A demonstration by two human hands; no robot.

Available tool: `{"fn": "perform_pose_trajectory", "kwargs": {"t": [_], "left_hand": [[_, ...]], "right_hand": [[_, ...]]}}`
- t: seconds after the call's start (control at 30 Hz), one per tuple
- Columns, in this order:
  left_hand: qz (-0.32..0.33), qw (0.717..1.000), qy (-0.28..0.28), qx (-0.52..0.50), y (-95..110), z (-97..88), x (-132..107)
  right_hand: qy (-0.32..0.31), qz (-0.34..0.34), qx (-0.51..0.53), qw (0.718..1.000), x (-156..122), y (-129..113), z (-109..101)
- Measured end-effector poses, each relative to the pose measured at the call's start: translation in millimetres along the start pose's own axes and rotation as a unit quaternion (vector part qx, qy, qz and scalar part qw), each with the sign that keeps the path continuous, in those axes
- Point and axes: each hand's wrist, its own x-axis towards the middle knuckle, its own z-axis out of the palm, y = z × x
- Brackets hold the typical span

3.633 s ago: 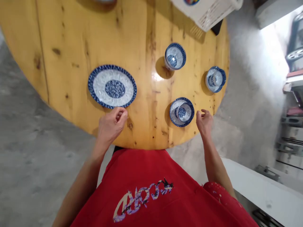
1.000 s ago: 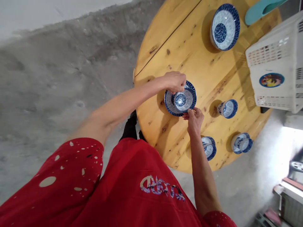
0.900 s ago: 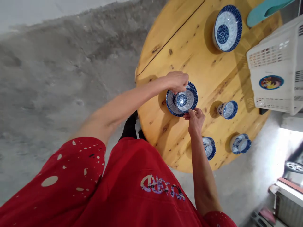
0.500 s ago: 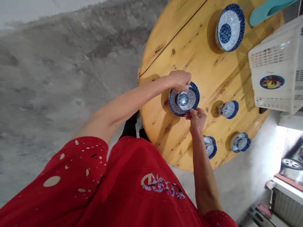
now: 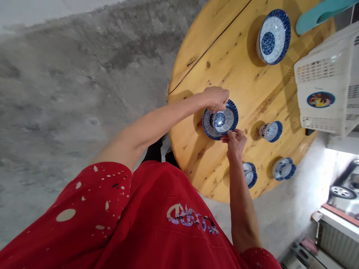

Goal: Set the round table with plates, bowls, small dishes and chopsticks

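A blue-and-white bowl sits on a blue-rimmed plate near the left edge of the round wooden table. My left hand is closed over the bowl's far rim. My right hand pinches the near rim of the bowl and plate. Which piece the right fingers grip I cannot tell exactly.
Three small blue-and-white cups stand to the right: one mid-table, two by the near edge. A larger bowl sits at the far side. A white plastic basket and a teal object are at the right.
Since 3.6 s ago the view has swung round and a bowl now rests on the plate under both hands. Over the last second the hands have barely shifted.
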Motion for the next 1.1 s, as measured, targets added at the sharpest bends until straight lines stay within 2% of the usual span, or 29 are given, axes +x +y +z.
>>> {"fn": "perform_pose_trajectory", "kwargs": {"t": [0.13, 0.5, 0.6, 0.73, 0.83, 0.93, 1.03, 1.1], "left_hand": [[-0.021, 0.999, -0.008, -0.03, 0.1, -0.4, 1.0], [-0.017, 0.998, -0.038, -0.036, 0.3, -3.5, 0.1], [-0.008, 0.999, -0.011, -0.034, -2.5, -5.2, 1.0], [0.009, 0.995, 0.088, -0.047, -12.3, -24.8, -11.7], [-0.009, 0.98, 0.185, -0.073, -30.6, -47.1, -44.6], [-0.08, 0.945, 0.293, -0.121, -63.5, -56.7, -102.8], [-0.214, 0.885, 0.383, -0.153, -99.8, -37.7, -180.4], [-0.332, 0.85, 0.385, -0.135, -114.8, -8.9, -234.6]], "right_hand": [[0.004, 0.006, 0.003, 1.0, -1.5, -2.8, 1.5], [0.019, 0.028, 0.002, 0.999, -9.1, 4.4, 3.6], [0.028, 0.024, -0.002, 0.999, -15.0, 5.0, 0.9], [0.068, 0.018, 0.018, 0.997, -34.0, 4.1, -14.3], [0.104, 0.025, 0.044, 0.993, -60.0, 8.1, -31.1], [0.129, 0.038, 0.082, 0.988, -94.5, 22.2, -42.2], [0.118, 0.064, 0.133, 0.982, -131.8, 47.1, -41.8], [0.102, 0.09, 0.163, 0.977, -156.1, 67.2, -35.6]]}}
